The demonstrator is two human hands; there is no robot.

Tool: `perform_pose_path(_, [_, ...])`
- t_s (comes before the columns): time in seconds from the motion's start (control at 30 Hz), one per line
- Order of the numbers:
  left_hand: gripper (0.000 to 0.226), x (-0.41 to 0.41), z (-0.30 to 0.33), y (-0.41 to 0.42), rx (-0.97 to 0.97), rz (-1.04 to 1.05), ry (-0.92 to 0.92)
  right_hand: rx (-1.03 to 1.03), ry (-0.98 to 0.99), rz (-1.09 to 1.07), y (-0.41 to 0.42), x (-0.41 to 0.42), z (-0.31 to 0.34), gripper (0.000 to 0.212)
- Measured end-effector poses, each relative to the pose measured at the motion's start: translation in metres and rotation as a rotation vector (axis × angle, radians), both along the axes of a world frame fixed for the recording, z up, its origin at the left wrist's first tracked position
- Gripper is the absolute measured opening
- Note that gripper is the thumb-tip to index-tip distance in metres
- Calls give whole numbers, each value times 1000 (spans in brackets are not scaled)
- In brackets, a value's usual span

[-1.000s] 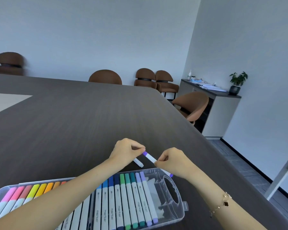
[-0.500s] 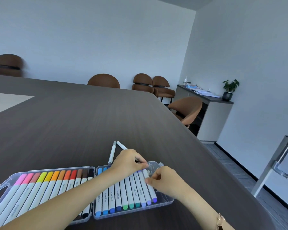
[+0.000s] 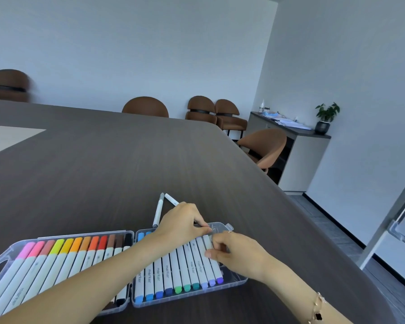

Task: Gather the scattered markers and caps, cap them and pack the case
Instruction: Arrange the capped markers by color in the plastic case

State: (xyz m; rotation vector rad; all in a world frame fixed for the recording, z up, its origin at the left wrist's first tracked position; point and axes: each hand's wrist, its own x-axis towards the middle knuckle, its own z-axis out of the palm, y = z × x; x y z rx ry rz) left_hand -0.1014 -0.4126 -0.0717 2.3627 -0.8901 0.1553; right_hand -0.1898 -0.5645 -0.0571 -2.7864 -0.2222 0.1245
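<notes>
An open clear plastic marker case lies on the dark table, its left half holding pink-to-brown markers and its right half blue, green and purple ones. My left hand pinches the top end of the purple marker, the rightmost one in the right half. Fingers of my right hand curl round the same marker's barrel as it lies in the row. Two loose white markers lie on the table just beyond the case, the second one partly hidden by my left hand.
The table's right edge runs diagonally close to my right arm. Brown chairs stand along the far side and one at the right corner. A grey sideboard with papers and a potted plant stands against the right wall.
A second ago both hands held the purple marker in the air above the table. They have since brought it down into the case's right half, at the end of the row.
</notes>
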Motion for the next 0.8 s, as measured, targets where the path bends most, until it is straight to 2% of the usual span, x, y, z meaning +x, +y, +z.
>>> perform_pose_path(0.2, [25, 0, -8, 1, 59, -11, -69, -15, 18, 60, -4, -1, 2, 35])
perform_pose_path(0.33, [17, 10, -9, 7, -2, -23, 12, 49, 100, 58, -9, 7, 4, 36])
perform_pose_path(0.4, [16, 24, -6, 15, -33, 60, -2, 175, 102, -15, -13, 19, 7, 35])
perform_pose_path(0.47, [18, 44, -4, 28, -68, 227, -39, 224, -41, -130, -15, 40, 10, 36])
perform_pose_path(0.53, [21, 66, -4, 39, -41, 355, -38, 179, -138, -192, -12, 64, 12, 30])
perform_pose_path(0.6, [26, 81, -5, 45, 31, 423, -3, 137, -124, -181, -2, 89, 11, 20])
perform_pose_path(0.73, [28, 97, -9, 42, 122, 425, -6, 79, -53, -142, 27, 126, 3, 27])
perform_pose_path(0.8, [26, 99, -11, 37, 128, 423, -37, 18, -62, -138, 37, 134, -1, 22])
